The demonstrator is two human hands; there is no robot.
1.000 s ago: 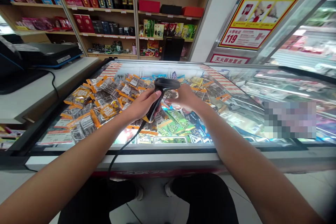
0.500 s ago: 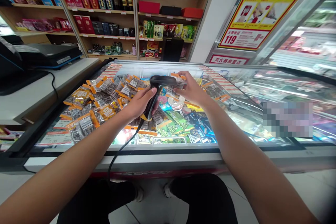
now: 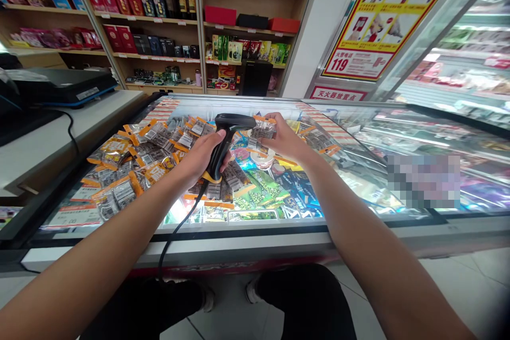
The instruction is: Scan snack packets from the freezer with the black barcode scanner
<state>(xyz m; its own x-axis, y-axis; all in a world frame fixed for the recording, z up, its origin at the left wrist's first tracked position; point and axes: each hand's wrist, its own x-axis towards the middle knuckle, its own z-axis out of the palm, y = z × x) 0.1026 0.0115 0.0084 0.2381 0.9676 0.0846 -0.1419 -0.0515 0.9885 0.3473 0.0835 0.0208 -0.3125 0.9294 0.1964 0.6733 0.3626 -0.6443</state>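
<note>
My left hand (image 3: 207, 156) is wrapped round the handle of a black barcode scanner (image 3: 219, 151), whose head points right. A cable runs down from its handle over the front edge. In my right hand (image 3: 285, 141) is a small clear snack packet (image 3: 263, 130) with orange ends, held by its right side just beyond the scanner's head. Many similar orange-ended packets (image 3: 159, 143) lie heaped on the glass left of the scanner, and a few more packets (image 3: 319, 138) rest to the right of my right hand.
Under the glass of the chest freezer (image 3: 255, 244) lie green packs (image 3: 266, 188) and blue packs (image 3: 298, 188). A counter (image 3: 79, 127) with a scale (image 3: 64, 87) stands at left. Shelves (image 3: 159, 18) with bottles and boxes rise behind. A fire-safety poster (image 3: 354, 21) hangs at right.
The packet in my right hand has turned so that more of its face shows beside the scanner's head. The whole view has shifted slightly; both hands keep their holds.
</note>
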